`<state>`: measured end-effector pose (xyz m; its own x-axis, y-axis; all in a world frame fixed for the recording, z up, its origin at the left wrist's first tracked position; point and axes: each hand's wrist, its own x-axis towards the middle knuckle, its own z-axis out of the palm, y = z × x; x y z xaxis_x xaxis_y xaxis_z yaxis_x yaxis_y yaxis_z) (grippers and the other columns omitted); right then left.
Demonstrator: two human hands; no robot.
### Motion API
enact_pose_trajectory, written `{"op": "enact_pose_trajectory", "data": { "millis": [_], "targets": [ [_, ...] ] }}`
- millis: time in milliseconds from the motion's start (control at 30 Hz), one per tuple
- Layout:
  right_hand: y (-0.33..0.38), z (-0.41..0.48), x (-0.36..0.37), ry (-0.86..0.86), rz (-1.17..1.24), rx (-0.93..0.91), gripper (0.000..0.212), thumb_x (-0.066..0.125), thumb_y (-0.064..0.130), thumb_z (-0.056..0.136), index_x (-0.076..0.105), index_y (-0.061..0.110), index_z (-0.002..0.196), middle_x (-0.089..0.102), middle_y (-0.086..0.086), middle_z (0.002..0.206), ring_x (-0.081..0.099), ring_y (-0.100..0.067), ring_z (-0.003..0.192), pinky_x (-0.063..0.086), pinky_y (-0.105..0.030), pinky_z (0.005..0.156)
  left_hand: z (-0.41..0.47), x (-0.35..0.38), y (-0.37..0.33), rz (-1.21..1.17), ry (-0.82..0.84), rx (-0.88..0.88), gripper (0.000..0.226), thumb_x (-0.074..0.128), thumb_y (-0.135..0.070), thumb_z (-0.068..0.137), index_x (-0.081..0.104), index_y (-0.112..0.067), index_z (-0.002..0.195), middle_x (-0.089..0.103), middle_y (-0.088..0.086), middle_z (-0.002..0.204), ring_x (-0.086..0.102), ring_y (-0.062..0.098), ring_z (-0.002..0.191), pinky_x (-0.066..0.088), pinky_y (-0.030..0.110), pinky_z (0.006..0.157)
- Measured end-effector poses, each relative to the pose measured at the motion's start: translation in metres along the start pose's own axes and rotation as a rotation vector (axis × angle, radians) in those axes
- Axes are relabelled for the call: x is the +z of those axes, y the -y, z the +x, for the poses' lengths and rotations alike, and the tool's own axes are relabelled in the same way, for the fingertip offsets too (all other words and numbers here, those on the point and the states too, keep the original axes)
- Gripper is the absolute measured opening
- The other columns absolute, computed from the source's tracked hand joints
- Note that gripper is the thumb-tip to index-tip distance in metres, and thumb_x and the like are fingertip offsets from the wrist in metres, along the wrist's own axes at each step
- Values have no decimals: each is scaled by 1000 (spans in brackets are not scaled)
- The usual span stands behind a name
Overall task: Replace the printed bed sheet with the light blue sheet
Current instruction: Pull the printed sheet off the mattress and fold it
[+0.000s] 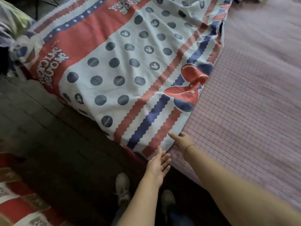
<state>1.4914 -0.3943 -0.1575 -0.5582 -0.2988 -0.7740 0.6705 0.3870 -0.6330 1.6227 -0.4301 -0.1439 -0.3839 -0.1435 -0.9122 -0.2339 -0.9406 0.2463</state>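
The printed bed sheet (130, 66), red, white and blue with dark dots and a red bow, covers the left part of the bed. Its right edge is folded back and bares the lilac checked mattress (244, 98). My right hand (181, 141) is at the sheet's near edge, with the thumb lying on the cloth and the fingers curled at the hem, pinching it. My left hand (158, 167) reaches toward the sheet's hanging corner with straight, spread fingers and holds nothing. No light blue sheet is in view.
A dark floor (57, 136) runs along the bed's left side. My two shoes (123, 188) stand close to the bed. More red and white printed cloth (19, 203) lies at the bottom left. A heap of fabric (11, 25) sits at the top left.
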Motion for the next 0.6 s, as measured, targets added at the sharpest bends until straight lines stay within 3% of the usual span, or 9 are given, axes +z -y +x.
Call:
{"op": "enact_pose_trajectory", "data": {
  "millis": [67, 167, 233, 367, 433, 500, 600],
  "targets": [
    [-5, -8, 4, 57, -9, 13, 34, 72, 20, 85, 63, 4, 113, 72, -12, 98, 70, -27, 83, 57, -32, 61, 3, 8, 12, -76, 25, -24, 49, 47, -53, 95, 60, -15, 124, 64, 4, 124, 55, 24, 122, 44, 35, 98],
    [-11, -19, 6, 92, 1, 47, 30, 70, 18, 86, 63, 1, 110, 73, -14, 90, 70, -28, 75, 57, -34, 61, 6, 20, 21, -335, 29, -46, 54, 48, -59, 92, 64, -12, 112, 67, 7, 109, 61, 21, 100, 48, 32, 85],
    [-10, -22, 4, 103, 53, 52, 24, 67, 14, 89, 62, 2, 108, 72, -12, 87, 71, -23, 70, 57, -31, 59, 11, 25, 21, -555, 7, -37, 59, 48, -60, 90, 61, -8, 114, 66, 9, 103, 62, 21, 91, 48, 32, 80],
    [-3, -31, -2, 152, 129, 43, 26, 62, 8, 92, 59, -1, 116, 71, -10, 86, 70, -14, 59, 53, -22, 48, 9, 20, 8, -908, -47, 17, 62, 60, -53, 87, 52, -8, 129, 62, 21, 122, 60, 36, 106, 56, 43, 75],
    [1, -35, -3, 176, 124, 44, 26, 61, 8, 92, 58, -2, 116, 69, -11, 91, 70, -13, 58, 53, -22, 48, 2, 14, 1, -956, -90, 44, 56, 66, -46, 86, 49, -13, 128, 62, 20, 117, 61, 37, 101, 58, 46, 68],
    [4, -39, -1, 190, 98, 26, 31, 62, 10, 91, 57, -2, 120, 68, -11, 98, 71, -14, 64, 55, -24, 51, -6, 5, -5, -980, -130, 75, 50, 69, -39, 86, 47, -15, 124, 63, 17, 108, 61, 34, 100, 55, 48, 82],
    [9, -43, 4, 191, 47, -19, 34, 65, 15, 90, 58, 1, 120, 68, -12, 107, 70, -20, 81, 56, -25, 58, -19, -10, -10, -944, -184, 142, 44, 73, -31, 83, 49, -18, 118, 64, 14, 111, 59, 32, 111, 47, 48, 101]
  ]
}}
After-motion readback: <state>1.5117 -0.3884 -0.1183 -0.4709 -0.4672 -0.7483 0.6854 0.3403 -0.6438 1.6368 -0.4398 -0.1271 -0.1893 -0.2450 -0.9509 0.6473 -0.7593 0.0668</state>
